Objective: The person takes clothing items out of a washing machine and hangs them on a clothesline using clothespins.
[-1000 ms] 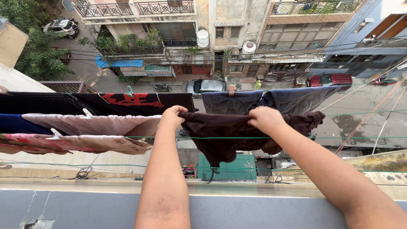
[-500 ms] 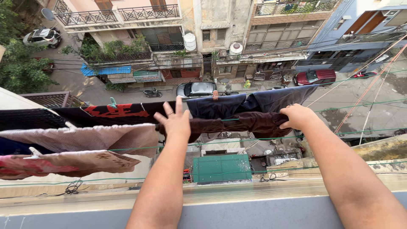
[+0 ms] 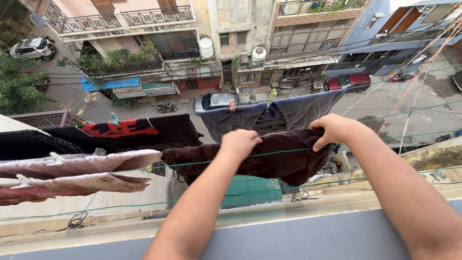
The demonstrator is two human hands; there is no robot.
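While both arms reach out over the balcony ledge (image 3: 288, 236), the left hand (image 3: 239, 143) rests closed on the near edge of a dark maroon garment (image 3: 269, 161) draped over a green clothesline (image 3: 385, 142), and the right hand (image 3: 333, 129) pinches its far right corner. The garment's long axis runs left to right along the line, directly beneath both hands, just right of a black and red shirt (image 3: 125, 132).

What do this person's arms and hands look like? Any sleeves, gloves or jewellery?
Both forearms are bare as far as the view shows: no sleeves in sight. The left hand and right hand wear no gloves, and no rings, watch or bracelets show. The fingers are mostly curled out of view.
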